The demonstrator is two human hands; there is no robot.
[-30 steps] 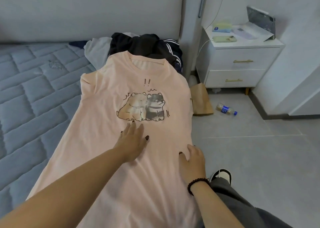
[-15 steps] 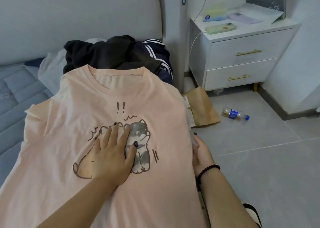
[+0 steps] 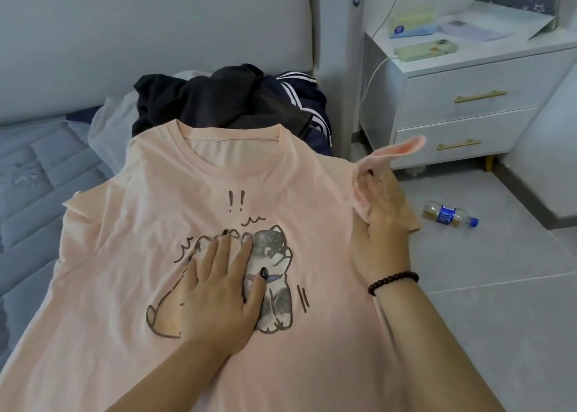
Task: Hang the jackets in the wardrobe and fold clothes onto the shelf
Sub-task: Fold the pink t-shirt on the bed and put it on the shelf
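The pink T-shirt (image 3: 299, 174) lies face up and spread flat on the bed (image 3: 40, 199), its collar toward the headboard and its cartoon print in the middle. No fold has been laid across its body yet, though the left sleeve looks tucked under. The left hand (image 3: 218, 283) lies flat on the print with fingers spread, pinning the cloth. The right hand (image 3: 379, 224) has its fingers curled round the right sleeve (image 3: 390, 152), which stands lifted off the bed edge, so the first fold of this shirt looks just begun. Beyond the collar a heap of dark clothes (image 3: 224, 99), one with white stripes, waits unsorted against the headboard. By my reading most of the task remains: neither wardrobe nor shelf is in view, and nothing shows as hung or stacked.
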